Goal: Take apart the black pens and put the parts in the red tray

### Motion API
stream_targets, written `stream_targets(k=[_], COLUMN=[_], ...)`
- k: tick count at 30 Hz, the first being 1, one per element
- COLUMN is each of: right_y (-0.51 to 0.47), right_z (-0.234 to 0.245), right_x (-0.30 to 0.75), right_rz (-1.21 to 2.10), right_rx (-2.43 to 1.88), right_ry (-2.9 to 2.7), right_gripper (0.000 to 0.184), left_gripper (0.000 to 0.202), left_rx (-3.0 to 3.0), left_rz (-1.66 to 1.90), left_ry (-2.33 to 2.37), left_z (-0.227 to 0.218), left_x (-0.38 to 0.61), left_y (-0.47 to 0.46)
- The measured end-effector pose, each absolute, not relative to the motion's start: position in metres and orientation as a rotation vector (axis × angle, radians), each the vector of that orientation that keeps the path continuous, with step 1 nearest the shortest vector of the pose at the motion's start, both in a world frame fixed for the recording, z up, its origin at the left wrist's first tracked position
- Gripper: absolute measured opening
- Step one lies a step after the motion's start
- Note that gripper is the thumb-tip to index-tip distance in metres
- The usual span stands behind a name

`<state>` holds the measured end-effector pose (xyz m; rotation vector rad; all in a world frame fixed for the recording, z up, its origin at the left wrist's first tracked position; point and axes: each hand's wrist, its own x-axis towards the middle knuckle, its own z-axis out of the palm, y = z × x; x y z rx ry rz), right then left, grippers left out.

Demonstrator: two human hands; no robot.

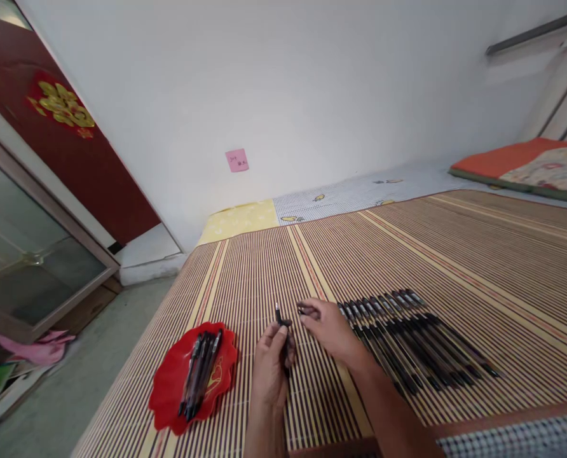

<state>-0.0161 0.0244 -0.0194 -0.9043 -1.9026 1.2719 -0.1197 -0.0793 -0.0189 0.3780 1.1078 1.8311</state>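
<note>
Plate [166,395], red, far left, spare pens [200,375] lying on it. Next the left hand [270,369], grip pinching a pen [279,315] upright over the mat [407,248]. Just beside it the right hand [330,331], grip pinching a dark piece [307,310]. Rightmost, a pen row [407,340] on the mat.
</note>
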Motion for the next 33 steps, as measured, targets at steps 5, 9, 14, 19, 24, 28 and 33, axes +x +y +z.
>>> stream_targets(k=[5, 9, 14, 19, 24, 28, 33], right_y=[0.029, 0.022, 0.017, 0.018, 0.024, 0.027, 0.028], right_z=[-0.01, -0.008, -0.005, -0.004, -0.005, -0.001, 0.008], right_x=[-0.007, -0.01, -0.014, -0.013, -0.003, 0.004, 0.004], right_rz=[1.83, 1.936, 1.981, 1.925, 1.847, 1.894, 1.754], right_rx=[-0.548, -0.45, -0.371, -0.441, -0.546, -0.559, -0.605], right_ry=[-1.294, -1.204, -1.178, -1.296, -1.433, -1.29, -0.982], right_gripper=[0.03, 0.028, 0.026, 0.027, 0.027, 0.025, 0.03], left_gripper=[0.04, 0.04, 0.042, 0.038, 0.038, 0.039, 0.052], left_rx=[0.433, 0.446, 0.463, 0.472, 0.525, 0.617, 0.72], left_rz=[1.817, 1.796, 1.797, 1.771, 1.718, 1.672, 1.588], left_ry=[1.089, 1.044, 1.046, 1.032, 1.033, 1.079, 1.161], left_z=[-0.016, -0.014, -0.015, -0.015, -0.014, -0.016, -0.017], left_x=[-0.111, -0.106, -0.105, -0.105, -0.105, -0.101, -0.097], left_y=[-0.077, -0.076, -0.077, -0.078, -0.08, -0.08, -0.08])
